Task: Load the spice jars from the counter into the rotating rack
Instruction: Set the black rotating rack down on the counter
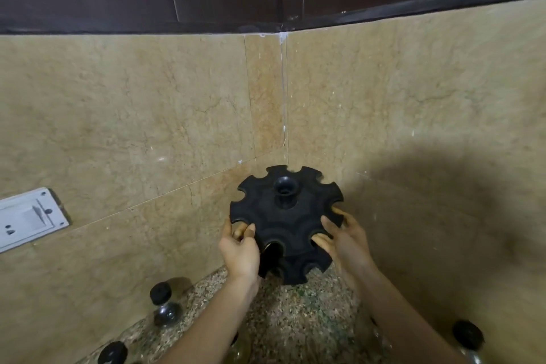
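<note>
One black rack [286, 224]; two hands, a left hand [240, 248] and a right hand [345, 242]. Black-lidded spice jars on the bench [295, 319]: three counted for certain, namely one left jar [160, 292], one lower-left jar [112, 352] and one right jar [468, 334], plus a dark glassy round [167, 313] just below the left jar that may be its body or a fourth, cannot tell. One bench, one white socket plate [29, 220] on the wall; the rack's rim notches are partly covered, so no firm count.
</note>
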